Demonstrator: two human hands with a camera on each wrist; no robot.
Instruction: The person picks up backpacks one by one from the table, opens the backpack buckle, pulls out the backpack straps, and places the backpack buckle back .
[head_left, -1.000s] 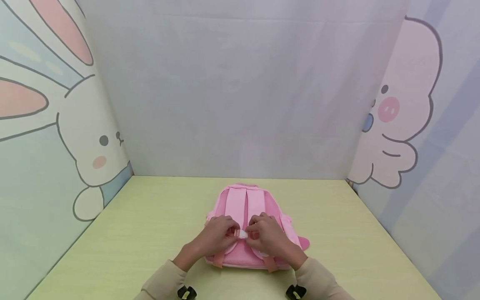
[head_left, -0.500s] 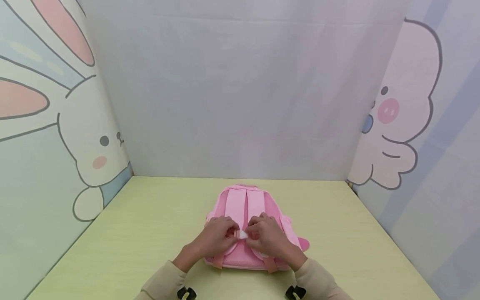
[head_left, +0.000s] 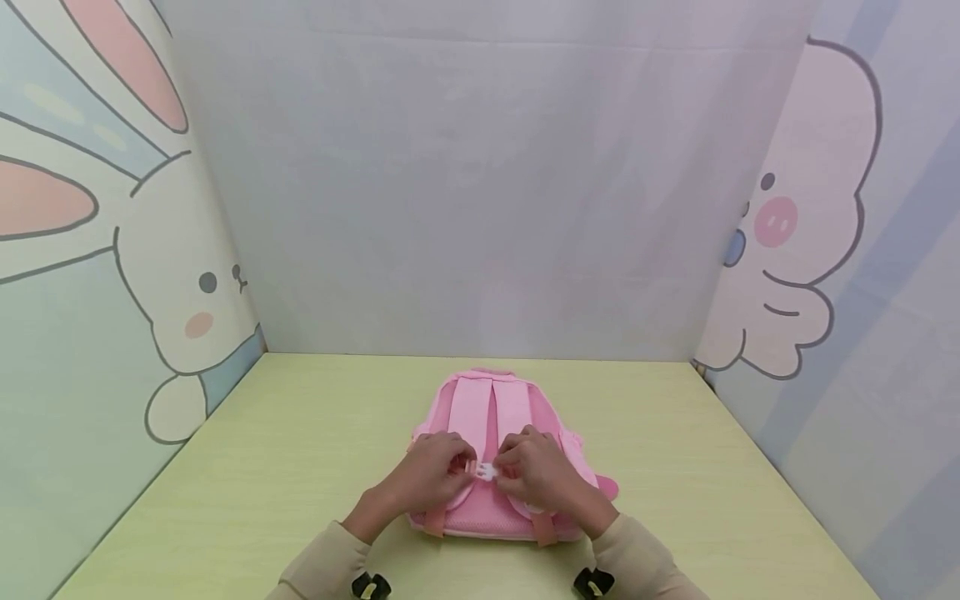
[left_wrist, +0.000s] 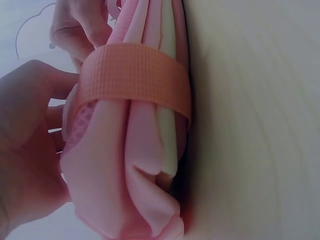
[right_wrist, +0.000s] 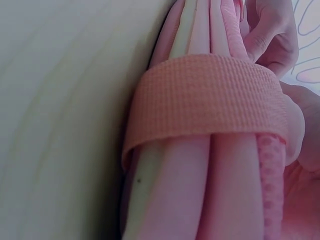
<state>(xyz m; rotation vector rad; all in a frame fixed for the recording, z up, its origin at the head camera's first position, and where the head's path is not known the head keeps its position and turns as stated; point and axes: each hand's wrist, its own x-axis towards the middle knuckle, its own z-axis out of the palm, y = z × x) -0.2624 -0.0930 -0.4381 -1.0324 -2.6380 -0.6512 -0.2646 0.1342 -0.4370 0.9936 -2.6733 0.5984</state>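
A pink backpack (head_left: 491,522) is being kept flat on the surface (head_left: 337,408), its shoulder straps (head_left: 470,412) facing up. Over its lower middle, a white buckle (head_left: 486,472) is being pinched from both sides: its left end by the curled fingers of the left hand (head_left: 435,472), its right end by those of the right hand (head_left: 543,472). The prongs are being left visible between them, so the halves are judged not fully joined; whether they are being pushed together or drawn apart cannot be told. The coral webbing (left_wrist: 135,72) is already being carried round the backpack's edge. The backpack's contents are being hidden; whether it is filled cannot be told.
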